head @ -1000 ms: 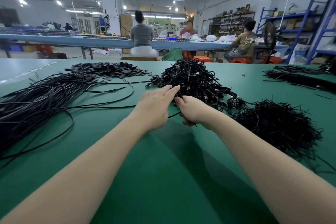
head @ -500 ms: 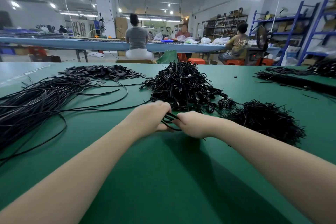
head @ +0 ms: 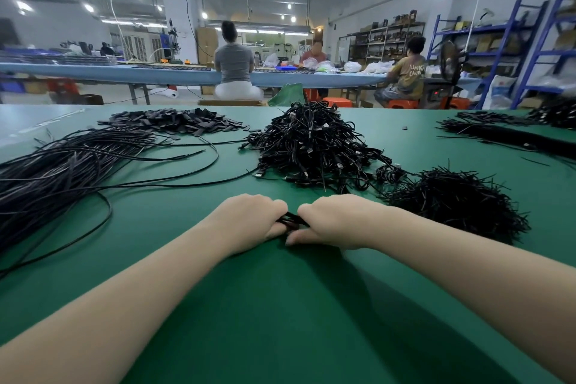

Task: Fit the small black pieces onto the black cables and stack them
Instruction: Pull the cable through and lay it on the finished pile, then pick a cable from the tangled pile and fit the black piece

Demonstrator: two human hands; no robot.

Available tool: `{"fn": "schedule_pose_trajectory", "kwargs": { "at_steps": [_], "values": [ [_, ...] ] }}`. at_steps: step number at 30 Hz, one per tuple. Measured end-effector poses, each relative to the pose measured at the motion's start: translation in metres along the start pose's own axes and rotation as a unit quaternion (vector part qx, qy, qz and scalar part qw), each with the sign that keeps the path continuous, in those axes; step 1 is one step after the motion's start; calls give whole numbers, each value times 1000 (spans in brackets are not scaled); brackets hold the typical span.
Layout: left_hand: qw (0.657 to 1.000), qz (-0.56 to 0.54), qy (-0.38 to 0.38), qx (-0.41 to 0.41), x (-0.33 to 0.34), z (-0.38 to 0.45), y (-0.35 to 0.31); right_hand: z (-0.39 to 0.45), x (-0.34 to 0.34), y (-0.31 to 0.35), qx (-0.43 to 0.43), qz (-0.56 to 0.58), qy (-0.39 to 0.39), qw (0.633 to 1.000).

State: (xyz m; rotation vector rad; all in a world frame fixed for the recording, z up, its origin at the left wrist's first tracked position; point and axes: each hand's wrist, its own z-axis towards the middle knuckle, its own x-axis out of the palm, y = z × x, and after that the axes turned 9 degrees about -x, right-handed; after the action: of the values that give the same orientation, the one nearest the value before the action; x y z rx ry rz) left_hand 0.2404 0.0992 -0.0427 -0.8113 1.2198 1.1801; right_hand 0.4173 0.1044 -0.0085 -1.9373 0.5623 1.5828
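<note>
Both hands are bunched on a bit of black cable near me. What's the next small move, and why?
Probably lift the coiled cable clear of the green table. Left hand and right hand both grip it low against the mat, hiding it, so raising it should expose an end for fitting a piece.

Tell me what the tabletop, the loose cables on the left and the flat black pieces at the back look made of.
Tabletop: green matte mat, probably rubber or vinyl; smooth, soft glare.
Loose cables: likely plastic-jacketed wire; thin, limp, faint sheen.
Flat black pieces: dull, perhaps plastic or rubber; too small to tell.
</note>
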Motion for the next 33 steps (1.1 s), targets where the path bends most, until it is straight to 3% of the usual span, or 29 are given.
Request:
{"fn": "schedule_pose_trajectory", "kwargs": {
  "at_steps": [7, 10, 15, 18, 21, 24, 26, 28, 33],
  "values": [
    [995, -93, -20, -32, -9, 0, -9, 18, -7, -9, -34, -136, -44, 989],
    [989, -130, 55, -37, -14, 0, -11, 22, -7, -14, -75, -204, -53, 975],
    [972, -186, 138, -38, -23, 9, -10, 18, -15, -19, -157, -374, -99, 909],
    [970, -226, 53, -71, -16, 12, -8, 17, -27, -25, -137, -387, -115, 905],
    [948, -279, -61, -138, 1, 4, 5, 5, -55, -47, 35, -314, -124, 941],
    [895, -377, -142, -192, 13, -1, 17, -20, -76, -71, 139, -208, -64, 966],
    [876, -412, -153, -199, 15, 2, 19, -33, -72, -77, 109, -91, 39, 989],
    [885, -399, -148, -189, 17, 3, 18, -43, -60, -71, 79, -25, 111, 990],
    [880, -418, -138, -179, 20, 1, 18, -55, -31, -60, 52, -175, 176, 967]
  ]
}}
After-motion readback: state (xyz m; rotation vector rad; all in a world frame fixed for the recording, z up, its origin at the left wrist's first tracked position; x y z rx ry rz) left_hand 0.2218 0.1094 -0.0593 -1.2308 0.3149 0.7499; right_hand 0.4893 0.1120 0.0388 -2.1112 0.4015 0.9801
